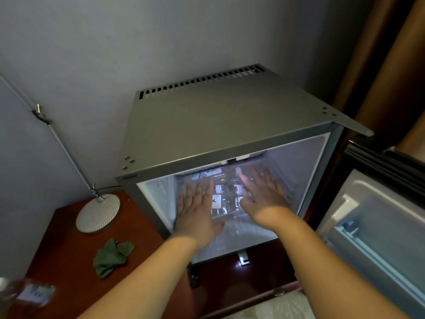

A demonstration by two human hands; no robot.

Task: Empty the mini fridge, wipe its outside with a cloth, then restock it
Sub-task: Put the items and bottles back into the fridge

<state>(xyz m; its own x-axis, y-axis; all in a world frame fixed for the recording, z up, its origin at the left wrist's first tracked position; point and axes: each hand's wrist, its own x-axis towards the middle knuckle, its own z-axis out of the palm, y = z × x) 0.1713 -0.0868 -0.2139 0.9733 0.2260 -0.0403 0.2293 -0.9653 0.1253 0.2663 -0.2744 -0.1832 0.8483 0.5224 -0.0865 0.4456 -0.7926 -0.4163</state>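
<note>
Item: clear water bottles (226,199), lying inside the open mini fridge (230,116) on the tabletop (69,238); I hold my left hand (195,210) and right hand (264,196) before them, fingers (199,187) straight, gripping nothing; I judge them smooth, squashy and fairly light, best taken round the middle.

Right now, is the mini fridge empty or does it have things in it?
Not empty. Clear labelled bottles lie inside the lit mini fridge, between the left hand and the right hand reaching in.
</note>
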